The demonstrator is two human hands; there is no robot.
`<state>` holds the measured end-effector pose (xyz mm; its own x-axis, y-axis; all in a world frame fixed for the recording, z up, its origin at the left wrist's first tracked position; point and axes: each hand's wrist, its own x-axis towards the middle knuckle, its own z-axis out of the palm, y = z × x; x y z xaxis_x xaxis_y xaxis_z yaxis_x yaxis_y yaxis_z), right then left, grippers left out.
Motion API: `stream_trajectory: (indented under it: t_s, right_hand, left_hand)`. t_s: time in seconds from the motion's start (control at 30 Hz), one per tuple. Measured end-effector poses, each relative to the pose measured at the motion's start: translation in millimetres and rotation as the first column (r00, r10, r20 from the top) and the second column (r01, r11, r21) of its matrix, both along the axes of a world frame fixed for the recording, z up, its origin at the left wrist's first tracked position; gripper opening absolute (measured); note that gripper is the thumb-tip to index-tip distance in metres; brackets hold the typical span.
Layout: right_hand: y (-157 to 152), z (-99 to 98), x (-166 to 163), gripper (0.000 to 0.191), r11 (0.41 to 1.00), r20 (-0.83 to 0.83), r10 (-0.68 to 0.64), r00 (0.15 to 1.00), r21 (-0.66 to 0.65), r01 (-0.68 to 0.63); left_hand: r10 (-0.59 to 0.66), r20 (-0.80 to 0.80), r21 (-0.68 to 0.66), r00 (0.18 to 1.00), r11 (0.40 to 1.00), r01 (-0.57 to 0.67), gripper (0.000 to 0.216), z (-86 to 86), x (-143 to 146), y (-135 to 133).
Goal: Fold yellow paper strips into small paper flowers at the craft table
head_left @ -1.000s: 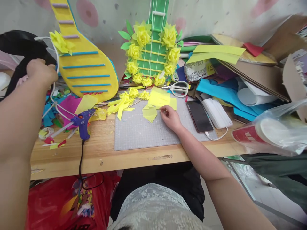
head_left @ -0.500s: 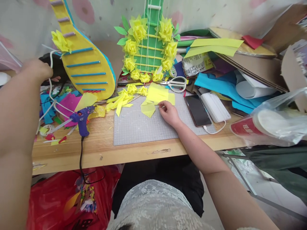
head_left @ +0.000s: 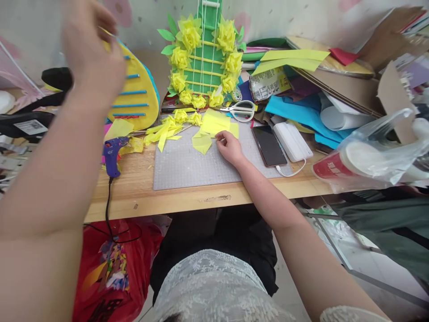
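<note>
Thin, matt yellow paper sheets [head_left: 214,123] lie on a dull grey cutting mat [head_left: 191,165] over a pale, scuffed wooden tabletop [head_left: 187,197]. The scissors [head_left: 241,110] show metal blades and white plastic handles, beside a glossy black phone [head_left: 269,146] and a purple plastic glue gun [head_left: 112,154]. The shiny, crinkled clear bag [head_left: 375,152] appears to be thin plastic; brown cardboard [head_left: 338,85] looks matt.

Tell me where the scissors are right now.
In the head view, the scissors lie at the far edge of the cutting mat, right of centre, by the green guitar craft and beyond the yellow paper that the right hand touches.
</note>
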<state>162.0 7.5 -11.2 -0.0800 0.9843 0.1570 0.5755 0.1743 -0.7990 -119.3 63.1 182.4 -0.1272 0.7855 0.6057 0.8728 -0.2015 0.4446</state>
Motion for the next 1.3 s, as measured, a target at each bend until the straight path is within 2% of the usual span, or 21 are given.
stream_trajectory:
  t_s: [0.03,0.07,0.13,0.2,0.3,0.33,0.4,0.47,0.6,0.8,0.9,1.03,1.17,1.3]
  right_hand:
    - [-0.4,-0.2,0.1,0.025,1.000,-0.001,0.005,1.000,0.010,-0.005]
    - [-0.5,-0.6,0.3,0.025,1.000,-0.003,0.007,1.000,0.022,-0.007]
    - [-0.2,-1.9,1.6,0.026,0.999,-0.009,0.001,1.000,0.046,-0.001]
    - [0.9,-3.9,3.4,0.030,0.998,-0.021,-0.011,1.000,0.065,0.012]
    - [2.7,-7.1,5.3,0.035,0.996,-0.038,0.010,0.999,0.090,-0.006]
    - [2.9,-8.0,5.4,0.035,0.995,-0.038,0.033,0.999,0.100,-0.029]
    - [2.3,-9.0,4.2,0.036,0.988,-0.024,0.099,0.995,0.121,-0.096]
    - [0.4,-8.8,1.8,0.037,0.976,0.002,0.172,0.985,0.135,-0.171]
    - [-5.1,-5.4,-4.1,0.039,0.948,0.105,0.259,0.960,0.163,-0.273]
    - [-9.1,-0.6,-15.2,0.051,0.929,0.343,0.207,0.916,0.225,-0.294]
    - [-9.0,0.4,-20.8,0.047,0.923,0.401,0.171,0.900,0.253,-0.288]
    - [-7.0,-0.1,-20.7,0.044,0.938,0.367,0.137,0.920,0.252,-0.240]
    - [-0.7,-3.8,-11.0,0.037,0.971,0.200,0.106,0.974,0.189,-0.144]
    - [3.7,-4.5,-1.9,0.034,0.986,0.087,0.110,0.990,0.116,-0.120]
  left_hand:
    - [-0.130,-0.115,-0.017,0.985,0.992,0.129,0.035,-8.4,25.0,-11.4]
    - [-0.271,-0.138,-0.081,0.953,0.962,0.262,0.037,-21.0,47.2,-22.3]
    - [-0.486,-0.070,-0.259,0.871,0.852,0.455,0.040,-56.6,81.1,-40.2]
    - [-0.529,0.025,-0.387,0.848,0.777,0.496,0.044,-99.4,99.7,-50.4]
    - [-0.476,0.027,-0.440,0.879,0.784,0.438,0.049,-154.3,103.7,-55.1]
    - [-0.468,0.010,-0.442,0.884,0.791,0.424,0.050,-166.3,101.0,-55.7]
    - [-0.483,-0.010,-0.458,0.876,0.781,0.425,0.054,-179.8,93.6,-57.3]
    - [-0.483,-0.019,-0.454,0.876,0.784,0.422,0.056,-182.4,86.9,-59.7]
    - [-0.442,-0.009,-0.468,0.897,0.795,0.387,0.054,-176.9,82.5,-63.2]
    - [-0.321,-0.037,-0.479,0.946,0.837,0.265,0.045,-173.4,91.0,-62.6]
    - [-0.304,-0.044,-0.473,0.952,0.846,0.248,0.041,-172.5,96.8,-63.4]
    - [-0.369,-0.041,-0.459,0.929,0.832,0.311,0.044,-172.0,102.1,-66.9]
    - [-0.414,-0.048,-0.439,0.909,0.826,0.353,0.056,-173.3,99.6,-68.1]
    - [-0.393,-0.034,-0.451,0.919,0.827,0.337,0.046,-175.8,94.8,-65.4]
